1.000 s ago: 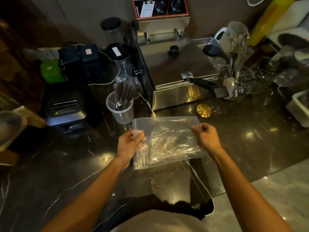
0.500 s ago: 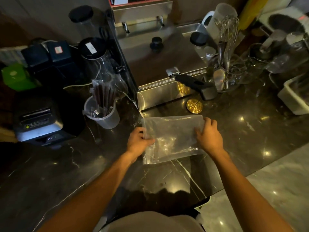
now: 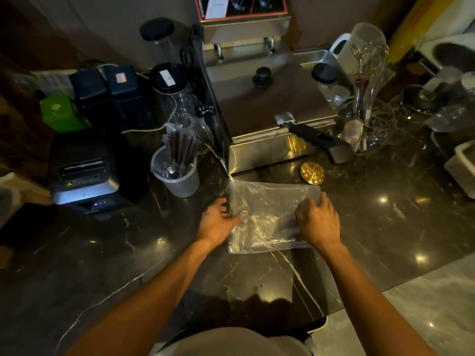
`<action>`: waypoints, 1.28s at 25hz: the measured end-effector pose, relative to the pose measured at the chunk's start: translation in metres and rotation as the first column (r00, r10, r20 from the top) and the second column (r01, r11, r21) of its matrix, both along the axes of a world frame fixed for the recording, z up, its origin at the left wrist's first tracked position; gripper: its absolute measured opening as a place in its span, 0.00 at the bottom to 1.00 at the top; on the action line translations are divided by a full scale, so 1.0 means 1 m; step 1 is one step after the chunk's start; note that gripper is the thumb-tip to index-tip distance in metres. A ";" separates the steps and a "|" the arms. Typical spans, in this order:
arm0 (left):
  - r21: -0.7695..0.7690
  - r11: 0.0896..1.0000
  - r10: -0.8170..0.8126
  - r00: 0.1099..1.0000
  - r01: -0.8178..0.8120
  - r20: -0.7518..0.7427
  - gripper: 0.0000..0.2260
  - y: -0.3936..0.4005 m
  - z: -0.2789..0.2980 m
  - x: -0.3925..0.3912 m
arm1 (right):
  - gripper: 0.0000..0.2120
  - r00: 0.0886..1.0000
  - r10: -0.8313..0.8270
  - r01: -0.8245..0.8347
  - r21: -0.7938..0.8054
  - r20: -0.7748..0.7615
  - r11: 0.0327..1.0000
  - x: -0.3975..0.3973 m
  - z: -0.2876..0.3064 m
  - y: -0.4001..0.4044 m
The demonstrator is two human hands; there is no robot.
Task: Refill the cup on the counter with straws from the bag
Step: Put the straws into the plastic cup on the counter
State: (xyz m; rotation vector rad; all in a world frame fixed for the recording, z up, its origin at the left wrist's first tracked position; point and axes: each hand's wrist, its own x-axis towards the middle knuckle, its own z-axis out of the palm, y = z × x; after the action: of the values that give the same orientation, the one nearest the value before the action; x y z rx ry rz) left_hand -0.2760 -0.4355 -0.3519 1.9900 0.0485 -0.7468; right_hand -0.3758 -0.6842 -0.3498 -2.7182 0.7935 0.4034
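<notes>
A clear plastic bag lies flat on the dark marble counter, and looks empty. My left hand rests at the bag's left edge, fingers spread and touching it. My right hand presses flat on the bag's right part, fingers apart. To the left stands a translucent cup holding several dark wrapped straws that stick up out of it.
A steel fryer with a black handle stands behind the bag. A gold disc lies near it. A receipt printer sits left of the cup. Jars, a whisk holder and a white bin crowd the back right.
The bag was held up between pinched fingers; it now lies flat on the counter. Both hands have opened and rest on it.
</notes>
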 end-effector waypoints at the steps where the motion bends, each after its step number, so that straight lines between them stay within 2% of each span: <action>1: -0.013 1.000 0.023 1.000 -0.023 0.001 0.33 0.007 0.002 0.001 | 0.25 1.000 0.015 -0.015 0.007 0.004 1.000 0.002 0.002 0.002; 5: -0.039 0.985 0.172 0.982 -0.169 0.072 0.20 0.037 0.016 0.001 | 0.23 0.994 0.109 -0.110 0.042 0.023 0.993 0.020 0.015 0.025; 7: -0.053 0.959 0.283 0.951 -0.278 0.124 0.09 0.053 0.019 0.002 | 0.17 0.987 0.115 -0.127 0.109 0.110 0.986 0.036 0.024 0.047; 8: -0.064 0.942 0.336 0.930 -0.330 0.150 0.07 0.062 0.021 0.001 | 0.13 0.980 0.104 -0.132 0.165 0.169 0.977 0.042 0.028 0.060; 11: -0.090 0.894 0.449 0.874 -0.440 0.188 0.11 0.087 0.036 0.004 | 0.10 0.962 0.079 -0.180 0.389 0.261 0.904 0.065 0.036 0.098; 14: -0.211 0.863 0.491 0.859 -0.459 0.142 0.19 0.110 0.048 0.019 | 0.26 0.965 0.070 -0.197 0.521 0.253 0.831 0.088 0.040 0.132; 16: -0.265 0.858 0.490 0.856 -0.440 0.165 0.19 0.117 0.053 0.036 | 0.35 0.969 0.047 -0.177 0.546 0.243 0.819 0.104 0.043 0.153; 19: -0.293 0.857 0.489 0.849 -0.424 0.202 0.19 0.121 0.062 0.060 | 0.43 0.968 0.039 -0.176 0.555 0.249 0.813 0.128 0.046 0.175; 24: -0.252 0.904 0.398 0.894 -0.345 0.207 0.25 0.118 0.058 0.087 | 0.40 0.945 0.051 -0.235 0.566 0.322 0.790 0.157 0.047 0.187; 28: -0.211 0.904 0.408 0.897 -0.372 0.167 0.26 0.118 0.049 0.089 | 0.37 0.942 0.068 -0.269 0.620 0.329 0.737 0.161 0.046 0.190; 32: -0.171 0.918 0.384 0.910 -0.358 0.157 0.26 0.126 0.050 0.078 | 0.47 0.950 0.107 -0.287 0.681 0.293 0.674 0.153 0.046 0.184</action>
State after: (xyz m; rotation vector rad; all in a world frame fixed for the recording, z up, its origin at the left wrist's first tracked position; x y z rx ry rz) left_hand -0.1981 -0.3095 -0.3016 1.8352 0.2512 -0.3052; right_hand -0.2226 -0.4999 -0.3040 -2.0361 0.1848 0.3381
